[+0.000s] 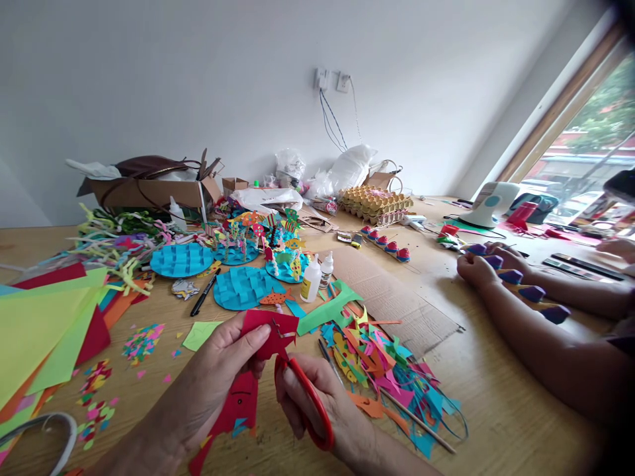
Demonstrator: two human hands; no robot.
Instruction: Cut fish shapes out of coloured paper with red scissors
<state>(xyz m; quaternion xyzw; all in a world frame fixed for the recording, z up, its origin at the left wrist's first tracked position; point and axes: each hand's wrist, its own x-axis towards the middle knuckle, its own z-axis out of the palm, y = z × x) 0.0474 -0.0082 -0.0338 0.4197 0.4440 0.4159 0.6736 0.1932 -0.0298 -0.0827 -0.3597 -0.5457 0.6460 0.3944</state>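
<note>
My left hand (218,373) pinches a piece of red paper (270,330), which hangs down past my palm. My right hand (317,403) is closed round the handles of red scissors (310,403), whose blades bite into the red paper's edge near the top. Both hands hover low over the wooden table (496,396) at its near edge. A heap of coloured paper scraps (381,363) lies just right of my hands.
Coloured paper sheets (44,324) lie at the left. Blue woven paper discs (243,287), glue bottles (311,279), a black marker (204,294) and a cardboard sheet (387,297) sit mid-table. Another person's arms (536,330) rest at the right. Boxes and egg trays (374,201) line the wall.
</note>
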